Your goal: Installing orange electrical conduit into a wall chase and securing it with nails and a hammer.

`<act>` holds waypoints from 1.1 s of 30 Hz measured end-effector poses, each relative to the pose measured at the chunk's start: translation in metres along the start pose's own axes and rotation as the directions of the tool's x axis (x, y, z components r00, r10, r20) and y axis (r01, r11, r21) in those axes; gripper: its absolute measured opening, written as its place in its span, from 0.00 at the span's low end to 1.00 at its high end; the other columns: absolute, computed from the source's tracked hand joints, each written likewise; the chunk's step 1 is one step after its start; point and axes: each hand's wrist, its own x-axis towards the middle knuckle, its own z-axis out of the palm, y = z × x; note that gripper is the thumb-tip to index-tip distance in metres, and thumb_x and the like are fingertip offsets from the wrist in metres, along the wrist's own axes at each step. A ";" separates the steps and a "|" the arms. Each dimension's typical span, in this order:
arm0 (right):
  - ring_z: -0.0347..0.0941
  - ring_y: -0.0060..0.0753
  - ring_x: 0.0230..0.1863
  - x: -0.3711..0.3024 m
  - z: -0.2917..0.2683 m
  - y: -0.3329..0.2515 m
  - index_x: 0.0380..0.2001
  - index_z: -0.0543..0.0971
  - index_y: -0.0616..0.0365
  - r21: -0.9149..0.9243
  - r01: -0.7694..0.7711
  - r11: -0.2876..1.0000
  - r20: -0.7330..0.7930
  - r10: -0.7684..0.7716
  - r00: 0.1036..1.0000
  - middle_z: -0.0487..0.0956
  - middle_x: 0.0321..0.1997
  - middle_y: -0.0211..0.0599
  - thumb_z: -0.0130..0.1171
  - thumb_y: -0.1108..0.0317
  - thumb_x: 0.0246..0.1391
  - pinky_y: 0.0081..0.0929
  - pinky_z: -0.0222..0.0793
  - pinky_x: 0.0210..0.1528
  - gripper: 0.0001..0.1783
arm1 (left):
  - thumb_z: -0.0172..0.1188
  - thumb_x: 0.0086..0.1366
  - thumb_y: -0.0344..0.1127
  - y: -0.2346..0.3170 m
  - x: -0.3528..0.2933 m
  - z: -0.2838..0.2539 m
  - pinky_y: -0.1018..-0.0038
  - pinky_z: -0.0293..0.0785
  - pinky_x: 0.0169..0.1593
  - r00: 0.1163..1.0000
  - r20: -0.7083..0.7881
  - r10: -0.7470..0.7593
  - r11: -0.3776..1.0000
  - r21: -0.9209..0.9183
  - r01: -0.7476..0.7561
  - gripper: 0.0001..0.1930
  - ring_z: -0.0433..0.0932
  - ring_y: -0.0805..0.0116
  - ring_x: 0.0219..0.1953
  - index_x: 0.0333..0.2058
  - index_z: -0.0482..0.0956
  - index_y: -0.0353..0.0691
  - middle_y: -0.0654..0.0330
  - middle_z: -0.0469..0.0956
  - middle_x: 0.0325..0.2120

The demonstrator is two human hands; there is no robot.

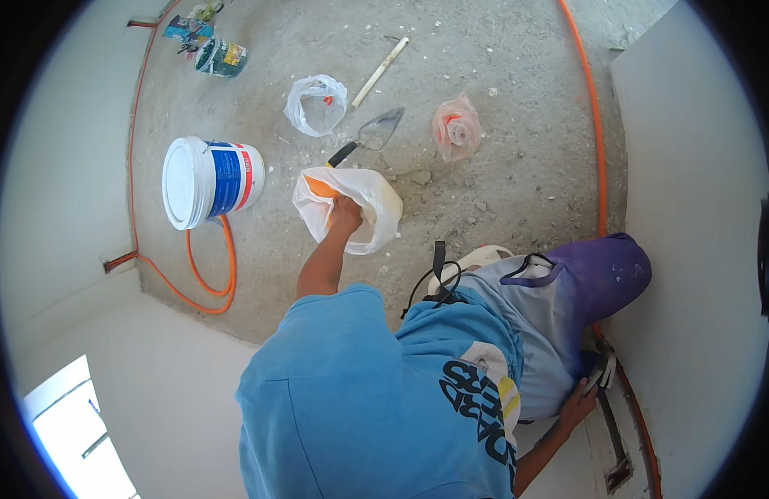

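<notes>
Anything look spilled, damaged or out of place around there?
No liquid spill stands out. Crumbs of debris lie scattered on the concrete floor right of the white bag, which looks untidy, and a loose orange tube loops out beside the lidded bucket, where it might trip someone.

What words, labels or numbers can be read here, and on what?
Blue shirt: large black lettering; wording not copied here.
White bucket: blue-and-red label; print too small to read.
Green tub: yellow label; too small to read.
</notes>
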 end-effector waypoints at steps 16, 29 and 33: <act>0.76 0.55 0.33 0.003 -0.001 -0.012 0.41 0.75 0.72 -0.002 0.050 0.999 0.015 -0.050 0.999 0.80 0.32 0.57 0.52 0.55 0.63 0.41 0.68 0.38 0.24 | 0.52 0.63 0.46 -0.031 0.040 0.052 0.64 0.60 0.66 0.995 0.034 -0.096 0.974 -0.201 0.101 0.27 0.63 0.57 0.64 0.61 0.67 0.47 0.57 0.66 0.62; 0.77 0.56 0.32 0.002 -0.001 -0.018 0.41 0.75 0.76 -0.009 0.056 0.998 0.003 -0.056 0.998 0.79 0.32 0.61 0.52 0.57 0.64 0.42 0.69 0.36 0.24 | 0.65 0.52 0.37 0.019 0.028 0.037 0.54 0.55 0.64 0.901 0.028 -0.434 0.844 -0.339 0.417 0.34 0.63 0.57 0.63 0.60 0.67 0.48 0.56 0.70 0.55; 0.77 0.56 0.34 0.001 -0.003 -0.014 0.43 0.75 0.75 -0.003 0.033 0.999 0.001 -0.033 0.999 0.80 0.34 0.62 0.52 0.57 0.64 0.42 0.69 0.37 0.25 | 0.64 0.54 0.40 0.046 0.023 0.025 0.55 0.59 0.63 0.895 -0.006 -0.445 0.862 -0.275 0.427 0.31 0.66 0.56 0.61 0.58 0.69 0.46 0.55 0.71 0.54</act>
